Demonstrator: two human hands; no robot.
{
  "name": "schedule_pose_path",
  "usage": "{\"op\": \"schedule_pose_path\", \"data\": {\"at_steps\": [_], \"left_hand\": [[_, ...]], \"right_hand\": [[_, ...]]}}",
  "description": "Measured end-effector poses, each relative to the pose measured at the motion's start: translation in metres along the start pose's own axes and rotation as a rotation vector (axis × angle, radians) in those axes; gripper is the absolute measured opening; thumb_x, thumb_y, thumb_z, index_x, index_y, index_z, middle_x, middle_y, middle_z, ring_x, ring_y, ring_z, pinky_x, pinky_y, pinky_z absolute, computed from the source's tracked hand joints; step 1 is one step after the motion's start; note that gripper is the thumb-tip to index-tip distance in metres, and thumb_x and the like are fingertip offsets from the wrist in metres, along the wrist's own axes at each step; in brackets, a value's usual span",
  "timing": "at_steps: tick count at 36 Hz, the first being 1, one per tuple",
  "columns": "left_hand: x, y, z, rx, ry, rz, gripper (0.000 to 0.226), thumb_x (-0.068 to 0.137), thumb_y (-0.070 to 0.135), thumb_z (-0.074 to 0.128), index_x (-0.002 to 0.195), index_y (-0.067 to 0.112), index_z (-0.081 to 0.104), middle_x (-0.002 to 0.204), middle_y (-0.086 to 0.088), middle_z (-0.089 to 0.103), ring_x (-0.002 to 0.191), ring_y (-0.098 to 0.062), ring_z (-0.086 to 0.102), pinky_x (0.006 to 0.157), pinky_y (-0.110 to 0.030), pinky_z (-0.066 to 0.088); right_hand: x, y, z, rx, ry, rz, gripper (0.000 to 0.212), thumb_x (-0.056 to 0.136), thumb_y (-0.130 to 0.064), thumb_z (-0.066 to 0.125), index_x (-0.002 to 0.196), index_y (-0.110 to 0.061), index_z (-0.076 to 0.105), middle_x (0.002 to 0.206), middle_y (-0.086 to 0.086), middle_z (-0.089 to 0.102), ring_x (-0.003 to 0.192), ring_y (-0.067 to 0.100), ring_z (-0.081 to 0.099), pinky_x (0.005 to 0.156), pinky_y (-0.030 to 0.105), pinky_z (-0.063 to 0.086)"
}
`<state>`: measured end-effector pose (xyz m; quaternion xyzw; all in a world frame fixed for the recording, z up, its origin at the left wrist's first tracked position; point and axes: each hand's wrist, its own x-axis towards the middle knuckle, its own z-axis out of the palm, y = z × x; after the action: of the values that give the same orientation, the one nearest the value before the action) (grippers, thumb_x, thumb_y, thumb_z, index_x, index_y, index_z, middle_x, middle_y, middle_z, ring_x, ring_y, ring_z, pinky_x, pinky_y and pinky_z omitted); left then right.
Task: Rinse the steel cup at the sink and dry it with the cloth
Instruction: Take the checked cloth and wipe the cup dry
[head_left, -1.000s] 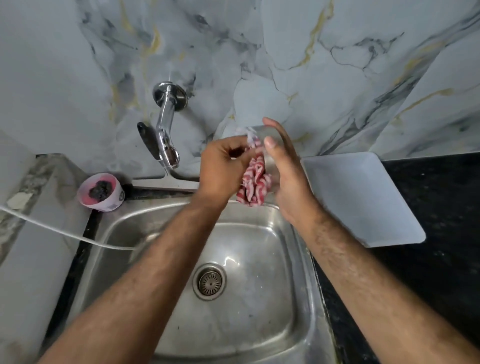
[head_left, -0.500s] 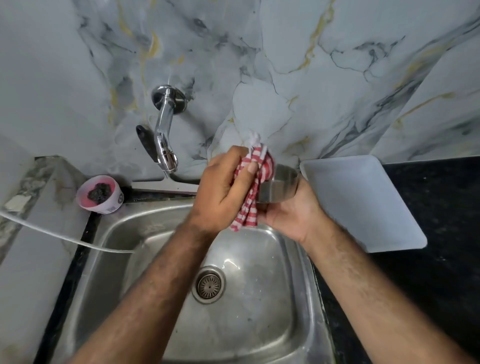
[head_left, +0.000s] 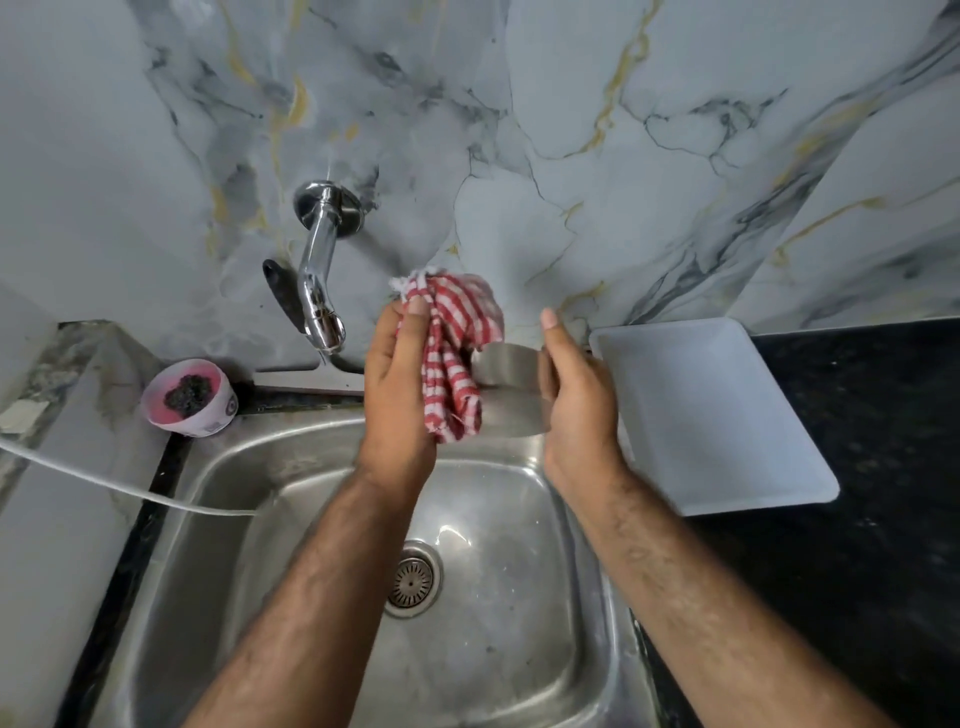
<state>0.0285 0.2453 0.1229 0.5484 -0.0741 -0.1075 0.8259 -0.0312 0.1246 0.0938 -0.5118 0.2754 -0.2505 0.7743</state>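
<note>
Above the back of the steel sink (head_left: 291, 467), my right hand (head_left: 576, 395) grips the steel cup (head_left: 511, 389), which lies on its side with its mouth turned left. My left hand (head_left: 397, 384) holds a bunched red-and-white checked cloth (head_left: 452, 338) pressed against the cup's open end. Part of the cloth covers the rim, so the cup's inside is hidden. The chrome tap (head_left: 319, 291) juts from the marble wall to the left of my hands, and no water runs from it.
A white tray (head_left: 727, 415) lies on the black counter (head_left: 883, 467) right of the sink. A pink tub with a dark scrubber (head_left: 189, 397) stands at the sink's back left corner. A white hose (head_left: 104, 483) crosses the left ledge into the basin. The drain (head_left: 413, 579) sits mid-basin.
My hands have lowered and shifted: the right hand has turned the cup onto its side, and the left hand has worked the cloth around to the cup's mouth.
</note>
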Motion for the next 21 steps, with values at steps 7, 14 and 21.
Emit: {"op": "schedule_pose_path", "data": {"at_steps": [7, 14, 21], "left_hand": [[0.002, 0.019, -0.033, -0.103, 0.237, -0.043, 0.041, 0.108, 0.037, 0.044, 0.11, 0.016, 0.078, 0.111, -0.007, 0.08, 0.108, -0.024, 0.075, 0.103, -0.043, 0.054], [-0.021, -0.001, 0.005, 0.331, 0.064, 0.096, 0.021, 0.107, 0.039, 0.048, 0.107, 0.024, 0.062, 0.1, 0.007, 0.075, 0.093, -0.01, 0.071, 0.083, -0.032, 0.055], [-0.006, 0.014, -0.008, 0.352, -0.154, -0.046, 0.027, 0.102, 0.04, 0.055, 0.098, 0.019, 0.071, 0.09, 0.004, 0.079, 0.087, -0.007, 0.074, 0.076, -0.028, 0.058]], "right_hand": [[0.002, 0.004, -0.018, 0.385, 0.059, 0.188, 0.036, 0.104, -0.038, 0.075, 0.075, -0.027, 0.092, 0.087, -0.004, 0.089, 0.084, 0.016, 0.083, 0.078, 0.035, 0.067], [-0.016, 0.01, -0.003, 0.543, 0.121, 0.364, 0.045, 0.101, -0.049, 0.073, 0.126, -0.013, 0.085, 0.126, 0.016, 0.085, 0.116, 0.034, 0.081, 0.096, 0.045, 0.067], [-0.023, 0.02, -0.021, 0.341, -0.022, 0.293, 0.054, 0.091, -0.057, 0.074, 0.116, -0.009, 0.077, 0.128, 0.028, 0.072, 0.119, 0.04, 0.069, 0.105, 0.055, 0.05]]}}
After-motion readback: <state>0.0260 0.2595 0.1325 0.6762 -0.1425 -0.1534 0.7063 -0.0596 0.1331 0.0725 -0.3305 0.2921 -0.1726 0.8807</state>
